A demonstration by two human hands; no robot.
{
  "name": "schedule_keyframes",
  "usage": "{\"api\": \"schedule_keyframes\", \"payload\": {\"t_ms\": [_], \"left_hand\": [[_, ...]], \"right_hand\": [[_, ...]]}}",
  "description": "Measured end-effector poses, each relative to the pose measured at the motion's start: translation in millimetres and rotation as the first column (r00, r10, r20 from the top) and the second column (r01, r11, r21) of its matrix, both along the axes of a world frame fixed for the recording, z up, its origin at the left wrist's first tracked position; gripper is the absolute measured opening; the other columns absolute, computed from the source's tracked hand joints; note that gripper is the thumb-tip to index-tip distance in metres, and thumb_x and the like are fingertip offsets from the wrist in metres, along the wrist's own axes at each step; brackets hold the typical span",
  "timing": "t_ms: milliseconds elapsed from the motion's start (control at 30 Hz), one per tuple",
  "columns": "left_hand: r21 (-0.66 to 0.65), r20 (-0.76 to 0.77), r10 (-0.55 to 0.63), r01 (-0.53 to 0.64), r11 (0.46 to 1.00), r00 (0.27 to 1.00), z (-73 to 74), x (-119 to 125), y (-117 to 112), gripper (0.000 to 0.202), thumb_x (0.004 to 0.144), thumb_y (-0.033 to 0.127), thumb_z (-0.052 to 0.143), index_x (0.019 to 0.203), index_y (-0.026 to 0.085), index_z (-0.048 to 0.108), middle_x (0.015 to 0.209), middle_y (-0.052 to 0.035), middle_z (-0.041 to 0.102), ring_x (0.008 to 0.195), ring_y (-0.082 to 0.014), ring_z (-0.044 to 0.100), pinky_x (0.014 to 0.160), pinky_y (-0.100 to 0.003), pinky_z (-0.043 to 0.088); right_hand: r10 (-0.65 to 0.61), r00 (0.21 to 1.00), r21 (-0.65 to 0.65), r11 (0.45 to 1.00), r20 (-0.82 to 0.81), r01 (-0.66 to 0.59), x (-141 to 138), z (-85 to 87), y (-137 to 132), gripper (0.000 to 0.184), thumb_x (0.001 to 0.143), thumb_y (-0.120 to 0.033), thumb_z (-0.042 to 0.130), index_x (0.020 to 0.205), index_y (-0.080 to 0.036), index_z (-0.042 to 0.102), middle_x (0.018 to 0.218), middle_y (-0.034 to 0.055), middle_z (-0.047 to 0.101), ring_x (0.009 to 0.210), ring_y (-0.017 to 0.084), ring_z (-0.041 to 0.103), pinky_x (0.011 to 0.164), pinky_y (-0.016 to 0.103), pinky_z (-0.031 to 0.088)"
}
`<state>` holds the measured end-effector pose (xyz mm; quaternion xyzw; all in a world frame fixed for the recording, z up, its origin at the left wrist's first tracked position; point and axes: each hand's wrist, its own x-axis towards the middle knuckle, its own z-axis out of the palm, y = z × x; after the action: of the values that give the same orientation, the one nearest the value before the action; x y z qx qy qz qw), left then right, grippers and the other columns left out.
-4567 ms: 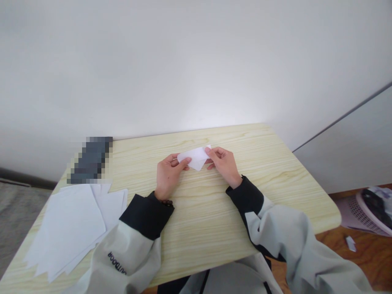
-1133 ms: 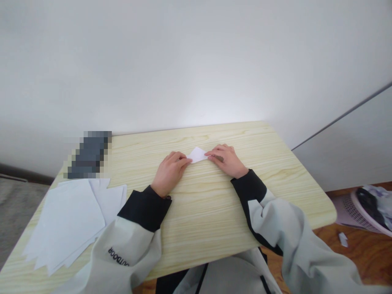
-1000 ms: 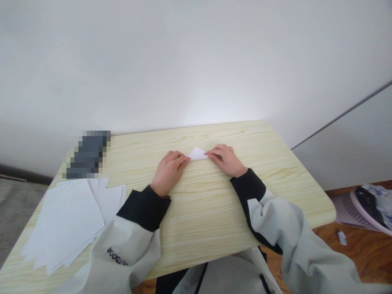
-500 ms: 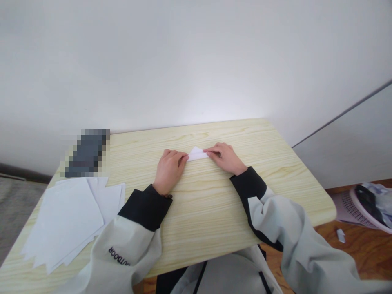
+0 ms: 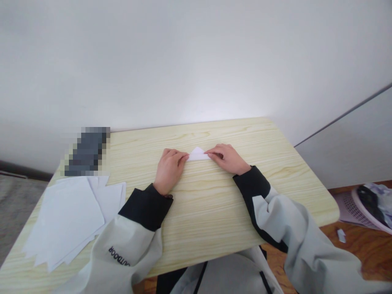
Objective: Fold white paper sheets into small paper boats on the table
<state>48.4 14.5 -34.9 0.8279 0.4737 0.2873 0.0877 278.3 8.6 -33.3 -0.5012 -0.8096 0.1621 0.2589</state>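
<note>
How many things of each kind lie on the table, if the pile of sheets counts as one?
Small folded white paper: 1
Pile of white sheets: 1
Dark blurred object: 1
Total: 3

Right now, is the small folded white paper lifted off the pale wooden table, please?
No, the folded paper lies flat on the table, with the left hand and right hand pressing its ends.
</note>
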Motion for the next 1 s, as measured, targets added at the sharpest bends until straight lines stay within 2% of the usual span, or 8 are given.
{"api": "schedule_keyframes", "payload": {"t_ms": [233,467,667,767,1000], "left_hand": [[-0.015,-0.026,0.046,-0.046,0.999,0.999,0.3,1,-1,0.026,0.092,0.030,0.045,0.091,0.021,0.070,0.086,-0.0059,0.069,0.086,-0.0228,0.054,0.086,-0.041,0.042],[-0.054,-0.043,0.052,-0.054,0.997,0.998,1.9,1,0,0.026,0.091,0.031,0.046,0.092,0.020,0.070,0.087,-0.0065,0.069,0.087,-0.0234,0.054,0.086,-0.041,0.041],[-0.061,-0.046,0.067,-0.069,0.996,0.997,0.3,1,0,0.026,0.092,0.030,0.045,0.093,0.020,0.069,0.090,-0.0066,0.068,0.090,-0.0232,0.054,0.087,-0.040,0.040],[-0.067,-0.056,0.070,-0.074,0.995,0.996,0.8,1,0,0.026,0.092,0.031,0.046,0.093,0.020,0.069,0.090,-0.0059,0.068,0.090,-0.0231,0.053,0.087,-0.040,0.040],[-0.074,-0.072,0.084,-0.089,0.993,0.994,2.1,2,0,0.026,0.092,0.031,0.045,0.092,0.021,0.069,0.091,-0.0051,0.067,0.091,-0.0237,0.052,0.086,-0.040,0.040]], "right_hand": [[-0.086,0.996,-0.114,0.990,-0.039,0.081,-6,7.5,1,0.021,0.081,-0.017,0.055,0.094,-0.021,0.070,0.080,-0.0005,0.070,0.064,0.012,0.057,0.066,0.026,0.039],[-0.089,0.996,-0.178,0.980,0.029,0.093,-8,14.1,5,0.028,0.082,-0.019,0.054,0.106,-0.024,0.069,0.077,-0.0014,0.069,0.065,0.014,0.059,0.066,0.026,0.041],[-0.072,0.997,-0.119,0.990,0.024,0.074,-7,8.7,4,0.029,0.085,-0.017,0.051,0.104,-0.023,0.071,0.098,0.0022,0.072,0.077,0.015,0.062,0.072,0.028,0.044],[-0.071,0.996,-0.081,0.994,0.047,0.074,-6,6.8,3,0.028,0.086,-0.019,0.051,0.105,-0.023,0.071,0.096,0.0036,0.071,0.076,0.016,0.061,0.073,0.029,0.044],[-0.077,0.996,-0.083,0.993,0.048,0.081,-7,5.2,2,0.027,0.088,-0.020,0.051,0.106,-0.023,0.071,0.091,0.0041,0.069,0.074,0.014,0.059,0.073,0.027,0.042]]}}
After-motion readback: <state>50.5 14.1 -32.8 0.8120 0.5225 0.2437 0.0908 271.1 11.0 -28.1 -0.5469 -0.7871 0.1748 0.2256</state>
